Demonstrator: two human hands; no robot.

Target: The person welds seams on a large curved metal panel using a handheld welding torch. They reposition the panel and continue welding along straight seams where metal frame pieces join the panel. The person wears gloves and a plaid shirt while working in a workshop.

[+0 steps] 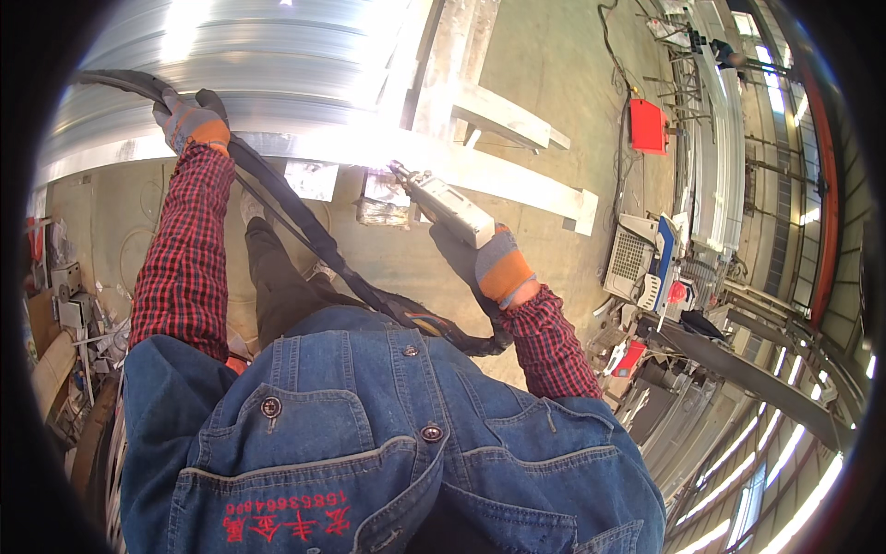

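My right hand (503, 268), in a grey and orange glove, is closed around the grip of a silver handheld welding gun (454, 209). The gun's nozzle points up and left at the edge of a shiny ribbed metal panel (277, 88), where a bright white-violet glare hides the contact. A thick black sleeved cable (318, 242) loops from below the gun across my waist to my left hand (196, 125). That gloved hand grips the cable over the panel's near edge, at the left.
A pale metal frame (498, 115) extends right of the panel. Beyond it are a red box (649, 126), a blue-and-white machine (637, 258) and long metal profiles (729, 194). Scrap pieces (88, 337) pile up at the left. A small metal block (382, 212) sits below the nozzle.
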